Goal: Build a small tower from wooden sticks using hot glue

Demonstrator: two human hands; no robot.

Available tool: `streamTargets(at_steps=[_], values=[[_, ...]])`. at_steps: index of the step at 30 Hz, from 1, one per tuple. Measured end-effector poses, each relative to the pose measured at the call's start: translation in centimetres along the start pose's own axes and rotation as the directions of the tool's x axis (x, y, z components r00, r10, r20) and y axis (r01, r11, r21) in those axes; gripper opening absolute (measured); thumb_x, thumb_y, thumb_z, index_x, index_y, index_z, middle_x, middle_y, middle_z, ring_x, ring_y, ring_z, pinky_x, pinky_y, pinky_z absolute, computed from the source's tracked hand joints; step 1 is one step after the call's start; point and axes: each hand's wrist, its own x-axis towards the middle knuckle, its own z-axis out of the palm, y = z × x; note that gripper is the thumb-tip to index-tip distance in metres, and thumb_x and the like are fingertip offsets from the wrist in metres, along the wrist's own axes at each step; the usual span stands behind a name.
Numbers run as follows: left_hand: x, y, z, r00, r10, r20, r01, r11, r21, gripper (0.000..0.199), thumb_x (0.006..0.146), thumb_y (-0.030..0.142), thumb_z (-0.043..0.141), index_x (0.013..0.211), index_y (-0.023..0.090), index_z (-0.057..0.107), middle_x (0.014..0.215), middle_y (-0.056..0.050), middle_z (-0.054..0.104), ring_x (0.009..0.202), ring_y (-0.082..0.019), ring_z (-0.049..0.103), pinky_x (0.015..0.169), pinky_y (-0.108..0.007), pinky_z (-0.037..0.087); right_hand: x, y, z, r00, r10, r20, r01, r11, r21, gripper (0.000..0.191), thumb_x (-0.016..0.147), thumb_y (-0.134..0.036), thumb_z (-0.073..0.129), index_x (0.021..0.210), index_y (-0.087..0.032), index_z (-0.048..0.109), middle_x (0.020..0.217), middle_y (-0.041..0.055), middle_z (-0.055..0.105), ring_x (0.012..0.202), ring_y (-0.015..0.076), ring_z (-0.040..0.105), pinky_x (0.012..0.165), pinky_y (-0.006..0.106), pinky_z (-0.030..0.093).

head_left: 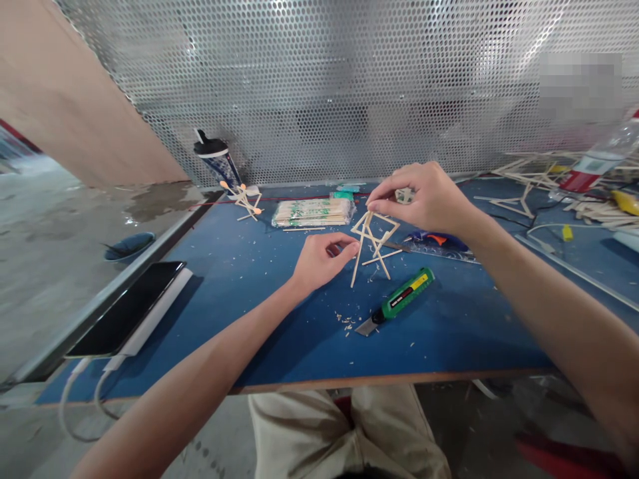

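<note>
A small frame of thin wooden sticks stands on the blue table. My right hand pinches the top of this stick frame between thumb and fingers. Lower on its left side, my left hand has its thumb and fingertips closed on one slanting stick. In front of the frame lies a green utility knife with its blade out, pointing left, beside some wood shavings. Behind my left hand rests a plastic packet of wooden sticks.
A black phone on a white power bank lies at left with cables. Behind are a lidded cup and a stick figure with orange tips. A blue glue gun, loose sticks and a bottle are at right. Perforated metal borders the back.
</note>
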Motion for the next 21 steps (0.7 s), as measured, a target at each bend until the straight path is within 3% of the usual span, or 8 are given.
streamTargets(at_steps=[21], values=[[-0.05, 0.17, 0.08, 1.000, 0.022, -0.021, -0.021, 0.997, 0.068, 0.022, 0.084, 0.040, 0.065, 0.087, 0.022, 0.077, 0.077, -0.001, 0.075, 0.057, -0.010, 0.055, 0.054, -0.025, 0.045, 0.01, 0.10, -0.10, 0.998, -0.060, -0.015, 0.060, 0.998, -0.016, 0.013, 0.083, -0.039, 0.067, 0.086, -0.033, 0.078, 0.087, -0.0010, 0.076, 0.081, 0.0213, 0.067, 0.082, 0.038, 0.044]])
